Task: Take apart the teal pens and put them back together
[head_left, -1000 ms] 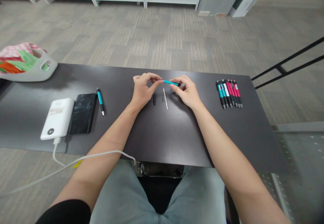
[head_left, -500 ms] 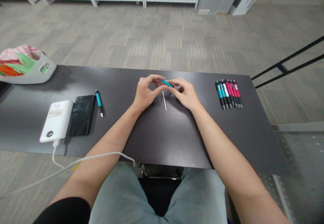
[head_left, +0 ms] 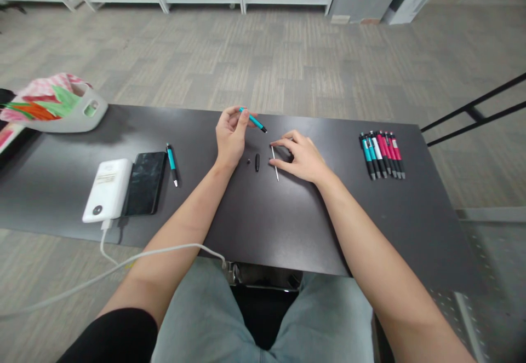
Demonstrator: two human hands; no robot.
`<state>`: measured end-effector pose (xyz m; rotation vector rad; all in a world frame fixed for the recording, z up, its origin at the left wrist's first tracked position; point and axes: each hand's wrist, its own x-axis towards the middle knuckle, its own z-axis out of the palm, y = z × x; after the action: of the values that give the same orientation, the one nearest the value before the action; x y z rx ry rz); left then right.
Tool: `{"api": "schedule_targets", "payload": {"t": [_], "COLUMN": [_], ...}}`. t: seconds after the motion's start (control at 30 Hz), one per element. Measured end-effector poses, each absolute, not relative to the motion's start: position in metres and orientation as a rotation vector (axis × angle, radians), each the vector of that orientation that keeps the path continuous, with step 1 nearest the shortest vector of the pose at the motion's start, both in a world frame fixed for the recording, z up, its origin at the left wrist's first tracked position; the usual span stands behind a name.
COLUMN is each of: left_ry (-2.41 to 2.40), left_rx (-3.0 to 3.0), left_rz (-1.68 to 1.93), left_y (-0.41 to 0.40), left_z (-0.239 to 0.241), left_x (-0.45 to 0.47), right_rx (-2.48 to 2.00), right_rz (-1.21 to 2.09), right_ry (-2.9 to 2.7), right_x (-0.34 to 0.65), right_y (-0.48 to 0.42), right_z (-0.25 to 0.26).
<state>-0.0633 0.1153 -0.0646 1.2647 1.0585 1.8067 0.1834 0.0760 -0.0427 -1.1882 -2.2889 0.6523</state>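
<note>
My left hand (head_left: 230,136) is closed on a teal pen barrel (head_left: 253,120), held above the table with its black end pointing down to the right. My right hand (head_left: 302,157) rests low over the table, thumb and forefinger apart, by a thin silvery pen refill (head_left: 276,171). Thumb and fingertip touch or nearly touch the refill, which lies on the tabletop. Between the hands lie a black pen grip (head_left: 257,162) and a tiny dark part (head_left: 249,161), too small to make out.
Several teal, white and pink pens (head_left: 382,155) lie in a row on the right of the dark table (head_left: 271,226). To the left are another teal pen (head_left: 171,165), a black phone (head_left: 146,183) and a white power bank (head_left: 107,190) with a cable (head_left: 164,250). A white basket (head_left: 96,108) holds cloths.
The hands have parted. My left hand has drawn the teal barrel up and left, while my right has let go of it and come down by the refill. The black grip is now uncovered.
</note>
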Motion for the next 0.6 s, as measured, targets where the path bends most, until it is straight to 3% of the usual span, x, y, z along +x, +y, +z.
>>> {"api": "schedule_targets", "payload": {"t": [0.4,0.6], "left_ry": [1.201,1.174], "left_rx": [1.274,1.307], "left_rz": [1.693,1.69], "left_y": [0.1134,0.1158], "left_z": [-0.0576,-0.0636], "left_x": [-0.0592,-0.0598], "right_rx": [-1.17,-1.262], "right_rz": [0.93,0.747], "right_ry": [-2.086,-2.141], "right_x": [0.185,0.1881], "right_y": [0.083,0.0767], "right_z": [-0.0442,-0.0362]}}
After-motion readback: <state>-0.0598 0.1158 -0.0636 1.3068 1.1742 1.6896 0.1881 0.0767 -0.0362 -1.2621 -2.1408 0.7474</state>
